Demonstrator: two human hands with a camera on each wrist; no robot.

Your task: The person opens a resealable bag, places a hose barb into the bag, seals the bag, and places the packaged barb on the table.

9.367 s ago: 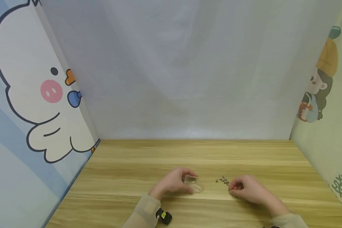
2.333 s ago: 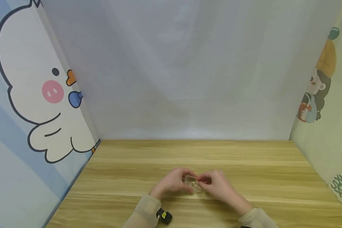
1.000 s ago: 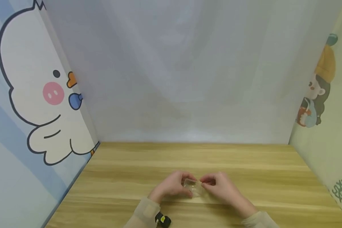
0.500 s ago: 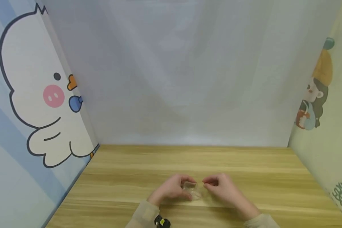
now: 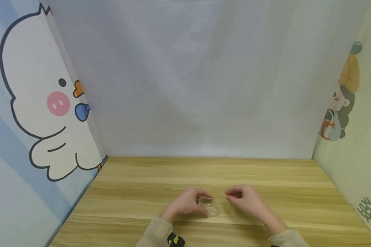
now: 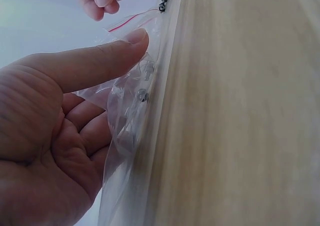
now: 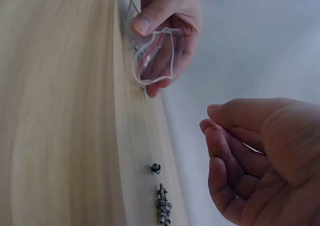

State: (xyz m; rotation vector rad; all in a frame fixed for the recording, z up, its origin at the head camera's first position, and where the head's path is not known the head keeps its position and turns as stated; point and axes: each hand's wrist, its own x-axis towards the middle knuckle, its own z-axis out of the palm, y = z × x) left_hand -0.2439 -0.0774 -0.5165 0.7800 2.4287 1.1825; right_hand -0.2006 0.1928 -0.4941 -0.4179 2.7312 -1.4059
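My left hand (image 5: 190,202) holds a clear zip bag (image 5: 209,206) with a red seal line, thumb on one side and fingers on the other. The bag's mouth gapes toward my right hand in the right wrist view. Inside it lie small metal pieces (image 6: 142,95) that look like screws. My right hand (image 5: 250,202) hovers to the right of the bag, apart from it, thumb against the curled index finger; nothing shows between the tips. Below it on the table are one loose screw (image 7: 156,168) and a small pile of screws (image 7: 163,206), hidden in the head view.
A wood-grain table (image 5: 136,192) carries everything. Behind it hangs a pale grey curtain (image 5: 185,85). Printed cartoon panels stand at the left (image 5: 34,68) and right (image 5: 352,154). A small black device (image 5: 176,240) is strapped at the left wrist.
Since 2.3 seconds ago, my right hand has drawn back to the right from the bag's mouth. My left hand keeps its hold on the bag. The head view has tilted slightly.
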